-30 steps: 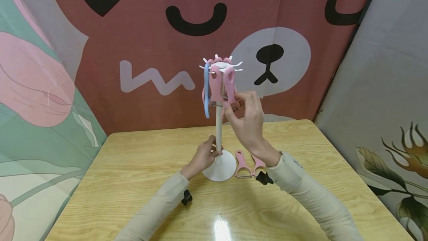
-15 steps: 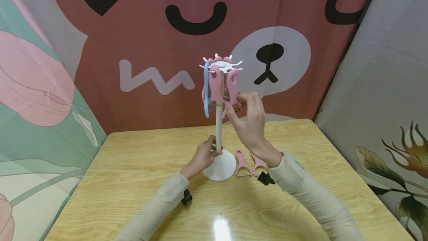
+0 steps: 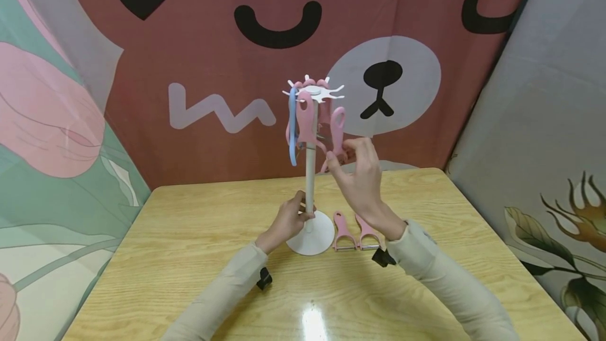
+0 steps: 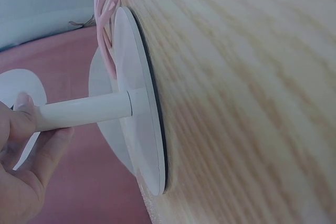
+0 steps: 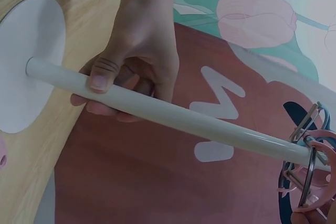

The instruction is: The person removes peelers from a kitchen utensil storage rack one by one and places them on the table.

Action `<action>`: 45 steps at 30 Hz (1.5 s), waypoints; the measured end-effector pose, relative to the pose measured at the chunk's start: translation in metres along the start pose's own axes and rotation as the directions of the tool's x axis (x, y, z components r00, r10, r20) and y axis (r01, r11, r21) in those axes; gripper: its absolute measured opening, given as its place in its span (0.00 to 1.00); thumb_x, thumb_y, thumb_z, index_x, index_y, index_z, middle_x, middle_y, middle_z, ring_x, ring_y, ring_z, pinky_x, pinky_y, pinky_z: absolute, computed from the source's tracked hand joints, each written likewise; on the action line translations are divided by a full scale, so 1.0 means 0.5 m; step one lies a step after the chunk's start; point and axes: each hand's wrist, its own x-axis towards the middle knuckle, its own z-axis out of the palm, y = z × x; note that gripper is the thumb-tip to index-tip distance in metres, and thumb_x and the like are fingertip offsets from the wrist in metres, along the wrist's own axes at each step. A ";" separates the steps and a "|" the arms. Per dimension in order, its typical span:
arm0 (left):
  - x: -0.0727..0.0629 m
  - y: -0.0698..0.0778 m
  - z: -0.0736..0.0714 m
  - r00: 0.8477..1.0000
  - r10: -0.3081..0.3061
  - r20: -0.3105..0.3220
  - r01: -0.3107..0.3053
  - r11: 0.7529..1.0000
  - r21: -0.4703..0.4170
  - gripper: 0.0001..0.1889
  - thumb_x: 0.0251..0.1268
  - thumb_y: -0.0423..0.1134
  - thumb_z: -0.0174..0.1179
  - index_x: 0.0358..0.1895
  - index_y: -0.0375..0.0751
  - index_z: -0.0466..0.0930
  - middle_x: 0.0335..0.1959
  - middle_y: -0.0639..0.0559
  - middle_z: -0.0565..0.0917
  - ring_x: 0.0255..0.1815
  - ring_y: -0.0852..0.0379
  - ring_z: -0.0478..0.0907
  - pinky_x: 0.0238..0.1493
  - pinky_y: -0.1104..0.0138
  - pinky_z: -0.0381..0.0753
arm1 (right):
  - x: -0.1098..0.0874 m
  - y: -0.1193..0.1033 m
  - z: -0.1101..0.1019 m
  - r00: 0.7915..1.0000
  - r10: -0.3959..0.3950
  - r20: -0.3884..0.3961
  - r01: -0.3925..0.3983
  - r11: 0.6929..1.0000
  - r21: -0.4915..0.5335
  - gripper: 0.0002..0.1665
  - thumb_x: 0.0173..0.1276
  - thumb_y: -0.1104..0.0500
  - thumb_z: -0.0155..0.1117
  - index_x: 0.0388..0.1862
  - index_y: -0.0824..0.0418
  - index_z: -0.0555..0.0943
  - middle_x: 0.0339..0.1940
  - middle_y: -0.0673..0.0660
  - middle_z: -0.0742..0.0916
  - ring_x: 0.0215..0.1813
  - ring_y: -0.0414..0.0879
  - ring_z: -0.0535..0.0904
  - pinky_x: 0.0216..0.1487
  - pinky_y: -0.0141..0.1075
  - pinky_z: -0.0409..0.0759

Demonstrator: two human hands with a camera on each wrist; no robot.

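My left hand [image 3: 285, 223] grips the white pole [image 4: 86, 111] of an upright hanging stand [image 3: 310, 178], just above its round base [image 3: 310, 243]. Thumb and fingers lie around the pole in the left and right wrist views. My right hand [image 3: 363, 180] pinches a pink peeler [image 3: 337, 128] near its blade end, its looped handle upright and apart from the white hooks [image 3: 331, 91] at the top. Another pink peeler [image 3: 305, 117] and a blue one [image 3: 293, 130] hang from the stand, with more pink ones partly hidden behind. In the right wrist view, a pink peeler [image 5: 329, 153] shows at the edge.
Two pink peelers [image 3: 342, 229] lie side by side on the wooden table [image 3: 199, 251], right of the base. A patterned curtain [image 3: 199, 67] hangs behind the table. Black straps [image 3: 383, 258] show at both wrists.
My right hand has drawn the pink peeler off the rack, rightwards and slightly down; its handle now stands clear of the hooks. The left hand and stand have stayed put.
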 end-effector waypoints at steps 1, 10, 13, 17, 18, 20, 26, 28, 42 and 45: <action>0.000 0.000 0.000 1.000 -0.001 0.000 0.001 1.000 0.000 0.14 0.64 0.25 0.64 0.49 0.36 0.71 0.40 0.45 0.84 0.42 0.49 0.85 0.39 0.65 0.86 | -0.001 0.002 -0.001 1.000 0.005 0.002 -0.005 1.000 -0.001 0.15 0.68 0.56 0.65 0.43 0.68 0.77 0.35 0.61 0.77 0.36 0.53 0.73 0.35 0.40 0.71; -0.001 -0.002 0.001 1.000 0.010 -0.001 -0.010 1.000 -0.002 0.14 0.64 0.25 0.64 0.49 0.36 0.71 0.40 0.45 0.84 0.42 0.49 0.86 0.39 0.65 0.86 | -0.012 0.010 -0.003 0.999 0.039 0.025 -0.039 0.999 -0.001 0.15 0.67 0.56 0.66 0.43 0.67 0.77 0.35 0.60 0.77 0.35 0.50 0.75 0.34 0.36 0.71; -0.002 -0.004 0.003 1.000 0.010 -0.001 -0.010 1.000 -0.005 0.14 0.64 0.25 0.63 0.48 0.36 0.71 0.39 0.45 0.84 0.42 0.48 0.86 0.39 0.65 0.86 | -0.015 0.011 -0.003 0.998 0.053 0.032 -0.053 0.999 0.003 0.14 0.67 0.56 0.66 0.42 0.66 0.77 0.35 0.59 0.77 0.34 0.49 0.75 0.33 0.36 0.71; -0.003 -0.006 0.004 1.000 0.012 0.000 -0.012 1.000 -0.005 0.14 0.64 0.25 0.64 0.48 0.36 0.71 0.39 0.46 0.84 0.41 0.48 0.86 0.39 0.66 0.86 | -0.017 0.012 -0.004 0.997 0.065 0.035 -0.065 0.998 0.001 0.13 0.67 0.56 0.67 0.41 0.65 0.77 0.34 0.58 0.77 0.33 0.48 0.75 0.32 0.36 0.71; -0.003 -0.007 0.005 1.000 0.011 -0.001 -0.011 1.000 -0.006 0.14 0.64 0.25 0.64 0.48 0.36 0.71 0.39 0.45 0.84 0.41 0.48 0.86 0.39 0.65 0.86 | -0.017 0.012 -0.004 0.997 0.065 0.037 -0.065 0.998 -0.001 0.13 0.67 0.56 0.67 0.40 0.65 0.77 0.34 0.58 0.77 0.33 0.48 0.75 0.32 0.36 0.71; -0.003 -0.007 0.005 1.000 0.011 -0.002 -0.011 1.000 -0.004 0.14 0.64 0.25 0.64 0.48 0.36 0.71 0.39 0.46 0.84 0.41 0.49 0.86 0.39 0.65 0.86 | -0.018 0.013 -0.005 0.997 0.066 0.039 -0.066 0.998 -0.002 0.13 0.67 0.57 0.68 0.40 0.64 0.77 0.34 0.57 0.77 0.33 0.48 0.76 0.32 0.35 0.71; -0.003 -0.010 0.006 1.000 0.014 -0.001 -0.014 1.000 0.005 0.14 0.64 0.26 0.64 0.49 0.36 0.71 0.39 0.46 0.84 0.42 0.49 0.86 0.40 0.65 0.86 | -0.021 0.015 -0.007 0.996 0.072 0.045 -0.072 0.997 0.000 0.12 0.66 0.58 0.68 0.39 0.63 0.77 0.34 0.57 0.78 0.34 0.47 0.77 0.31 0.34 0.72; -0.004 -0.011 0.006 1.000 0.017 0.000 -0.017 1.000 0.007 0.14 0.64 0.25 0.64 0.49 0.36 0.71 0.40 0.46 0.84 0.42 0.49 0.86 0.40 0.65 0.86 | -0.022 0.015 -0.008 0.996 0.072 0.046 -0.072 0.997 0.000 0.11 0.66 0.58 0.68 0.38 0.63 0.77 0.34 0.58 0.78 0.34 0.47 0.77 0.32 0.34 0.73; -0.001 -0.012 0.005 1.000 0.022 -0.005 -0.021 1.000 0.015 0.15 0.63 0.26 0.65 0.49 0.35 0.71 0.39 0.45 0.84 0.41 0.49 0.86 0.40 0.66 0.86 | -0.025 0.028 -0.018 0.997 0.057 0.058 -0.055 0.998 -0.023 0.10 0.68 0.58 0.66 0.38 0.64 0.77 0.32 0.58 0.78 0.33 0.48 0.80 0.33 0.35 0.78; 0.000 -0.012 0.006 1.000 0.020 -0.005 -0.020 1.000 0.014 0.15 0.63 0.26 0.65 0.49 0.35 0.71 0.39 0.45 0.84 0.41 0.49 0.86 0.39 0.66 0.86 | -0.028 0.029 -0.020 0.996 0.064 0.061 -0.062 0.998 -0.026 0.10 0.68 0.59 0.66 0.37 0.65 0.77 0.32 0.58 0.78 0.32 0.49 0.80 0.33 0.37 0.80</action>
